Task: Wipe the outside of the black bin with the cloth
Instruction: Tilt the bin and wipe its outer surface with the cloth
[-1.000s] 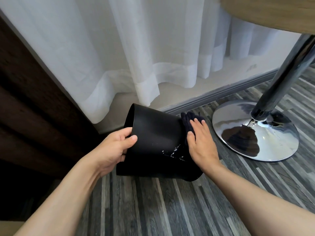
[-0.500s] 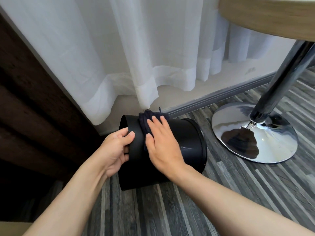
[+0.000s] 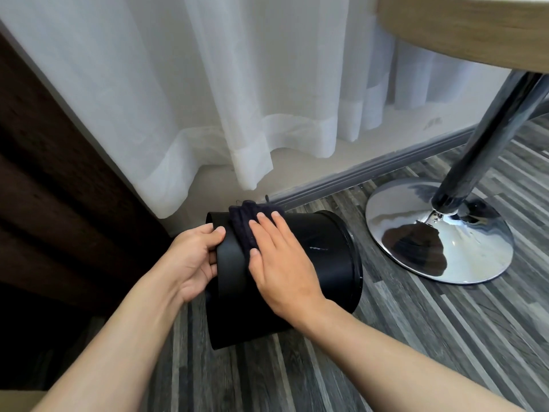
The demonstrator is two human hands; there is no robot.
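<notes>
The black bin (image 3: 323,263) lies on its side on the grey wood floor, its rim to the left and its base to the right. My left hand (image 3: 193,257) grips the rim edge, thumb on the outside. My right hand (image 3: 279,257) lies flat on the bin's upper side and presses a dark navy cloth (image 3: 246,221) against it. The cloth is bunched under my fingers near the rim. A pale smudge shows on the bin wall to the right of my right hand.
A chrome table base (image 3: 439,233) with its slanted pole (image 3: 487,138) stands close on the right, under a wooden tabletop (image 3: 463,28). White sheer curtains (image 3: 208,99) hang behind the bin. Dark wooden furniture (image 3: 44,188) fills the left side.
My right hand and the cloth slid from the bin's base end leftward to the rim end. The bin turned a little, showing its base edge. The left hand kept its grip.
</notes>
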